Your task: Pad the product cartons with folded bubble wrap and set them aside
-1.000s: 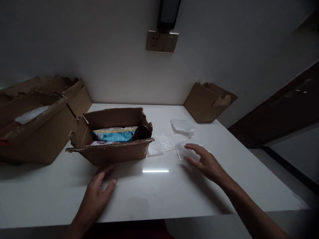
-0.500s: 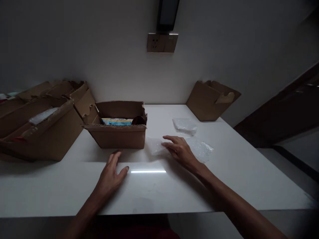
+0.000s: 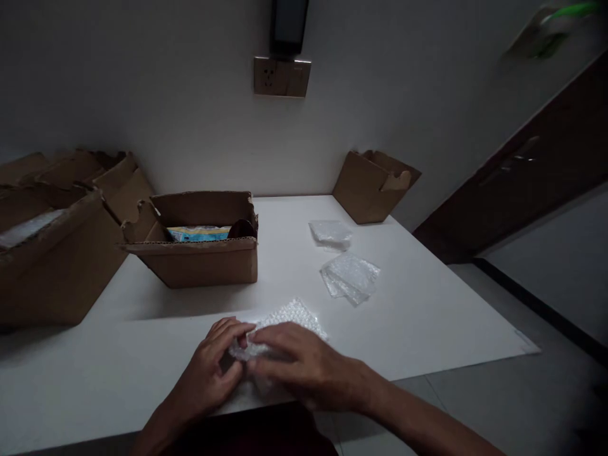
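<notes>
Dim light falls over the white table (image 3: pixel 427 316), which is pushed against a pale wall with a socket plate (image 3: pixel 282 76) mounted high in the middle. At the far left you have a large open cardboard box (image 3: pixel 52 253), its flaps raised. Just right of it stands a smaller open carton (image 3: pixel 199 263), with a blue and yellow packet (image 3: pixel 197 233) showing inside.

Nearer to you, at the front edge of the table, your left hand (image 3: pixel 211 373) curls its fingers onto the left end of a sheet of bubble wrap (image 3: pixel 292 315). Your right hand (image 3: pixel 304 364) lies flat over the same sheet, palm down, fingers pointing left so that the two hands meet. Both press or pinch the wrap; whether it is lifted off the table you cannot tell.

Further right and back, a folded bubble pouch (image 3: pixel 350 277) lies by itself, and another clear pouch (image 3: pixel 330 233) sits behind it. A tilted small box (image 3: pixel 373 187) leans by the wall. A dark door (image 3: pixel 522 164) fills the right side.
</notes>
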### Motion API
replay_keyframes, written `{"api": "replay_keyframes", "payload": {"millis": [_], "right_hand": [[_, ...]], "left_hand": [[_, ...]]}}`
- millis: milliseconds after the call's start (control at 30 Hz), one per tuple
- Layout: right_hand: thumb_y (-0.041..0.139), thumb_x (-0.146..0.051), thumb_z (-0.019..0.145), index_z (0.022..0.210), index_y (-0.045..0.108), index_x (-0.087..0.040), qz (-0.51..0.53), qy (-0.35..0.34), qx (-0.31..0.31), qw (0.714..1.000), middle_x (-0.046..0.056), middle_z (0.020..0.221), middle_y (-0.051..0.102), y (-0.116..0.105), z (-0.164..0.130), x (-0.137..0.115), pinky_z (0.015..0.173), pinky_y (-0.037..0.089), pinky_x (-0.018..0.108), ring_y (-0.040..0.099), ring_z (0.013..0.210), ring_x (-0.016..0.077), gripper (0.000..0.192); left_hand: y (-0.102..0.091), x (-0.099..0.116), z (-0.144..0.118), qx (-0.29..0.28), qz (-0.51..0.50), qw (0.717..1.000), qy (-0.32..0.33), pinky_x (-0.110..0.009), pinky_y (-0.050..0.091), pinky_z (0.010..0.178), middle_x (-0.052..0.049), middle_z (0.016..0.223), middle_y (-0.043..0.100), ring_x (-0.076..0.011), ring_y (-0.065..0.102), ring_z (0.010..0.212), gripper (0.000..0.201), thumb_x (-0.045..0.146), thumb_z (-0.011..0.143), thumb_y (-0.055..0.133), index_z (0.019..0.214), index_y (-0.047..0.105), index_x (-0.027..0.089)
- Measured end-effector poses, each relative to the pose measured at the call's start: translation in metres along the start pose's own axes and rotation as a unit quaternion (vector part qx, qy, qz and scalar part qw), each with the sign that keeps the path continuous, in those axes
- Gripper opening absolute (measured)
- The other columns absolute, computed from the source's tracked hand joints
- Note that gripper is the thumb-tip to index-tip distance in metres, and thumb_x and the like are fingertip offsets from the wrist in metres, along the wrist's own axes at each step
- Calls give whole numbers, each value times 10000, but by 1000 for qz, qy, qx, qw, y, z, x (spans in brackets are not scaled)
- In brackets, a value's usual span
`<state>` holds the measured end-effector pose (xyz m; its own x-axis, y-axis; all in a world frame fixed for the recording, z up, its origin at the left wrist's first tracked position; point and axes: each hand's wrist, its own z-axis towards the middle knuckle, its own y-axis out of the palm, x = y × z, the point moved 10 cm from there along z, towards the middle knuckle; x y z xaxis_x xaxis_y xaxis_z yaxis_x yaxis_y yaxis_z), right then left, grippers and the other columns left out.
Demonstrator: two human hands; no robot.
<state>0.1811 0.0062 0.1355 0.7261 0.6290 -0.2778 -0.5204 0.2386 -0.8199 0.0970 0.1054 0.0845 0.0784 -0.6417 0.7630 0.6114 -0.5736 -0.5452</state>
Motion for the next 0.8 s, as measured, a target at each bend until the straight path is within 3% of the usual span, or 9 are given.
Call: {"api": "replay_keyframes", "payload": {"millis": [100,200,233,333,433,500,600,733,800], "right_hand": [[554,-172,898,1327,574,-182,-136,156,26,978,178,1432,546,-37,-35,70,1005,485,480,519,1304,273,429],[636,-304,866,1308,613,-144,-276,329,-4,903,228,1424,544,-77,-90,153,984,460,564,540,1262,369,471],[625,-288,861,1230,668,-159,-301,368,-24,879,209,1374,595,-87,-108,173,962,469,552,565,1228,370,393],[525,-177,873,998,755,-197,-333,410,-52,848,143,1182,723,-109,-147,200,933,474,511,616,1159,338,262],[484,-133,845,998,761,-206,-354,419,-24,836,124,1167,733,-133,-168,192,946,454,525,618,1161,333,325],[511,-172,831,1071,747,-228,-337,426,-1,839,103,1219,714,-144,-170,188,946,461,512,618,1168,322,342],[537,-241,858,1143,721,-235,-291,435,32,851,97,1253,694,-154,-153,200,966,461,503,612,1176,317,339],[622,-208,832,1183,698,-191,-269,440,51,855,157,1305,651,-146,-111,246,997,424,567,572,1208,374,360],[674,-228,834,1153,700,-189,-250,427,57,867,152,1307,642,-137,-90,269,1021,421,552,571,1211,351,322]], "left_hand": [[-16,0,-6,72,28,997,16,-302,563,806,-33,938,705,-198,677,943,284,70,777,509,932,673,242],[-26,-6,-8,146,45,988,-20,-241,558,656,-34,919,689,-178,686,861,204,113,820,513,878,670,228],[-25,-7,-8,159,47,986,-32,-214,537,574,-42,931,686,-178,688,849,195,130,829,515,886,675,226],[-16,-10,-9,161,48,984,-52,-161,428,399,-71,1014,675,-200,691,912,199,151,837,515,913,683,226],[-6,-7,-13,159,56,986,-17,-217,545,544,-65,993,682,-205,687,929,211,127,834,511,918,673,233],[-1,-2,-16,154,68,986,14,-294,596,700,-52,957,694,-200,690,895,225,101,823,513,918,664,237],[6,5,-17,132,86,987,44,-326,596,742,-50,948,708,-203,692,886,250,69,808,510,932,645,239],[11,21,-17,109,106,983,102,-394,580,831,-45,926,716,-219,688,912,302,44,784,507,986,606,246],[12,28,-17,98,105,982,123,-420,564,870,-41,902,712,-218,686,897,326,39,773,511,1014,586,245]]}}
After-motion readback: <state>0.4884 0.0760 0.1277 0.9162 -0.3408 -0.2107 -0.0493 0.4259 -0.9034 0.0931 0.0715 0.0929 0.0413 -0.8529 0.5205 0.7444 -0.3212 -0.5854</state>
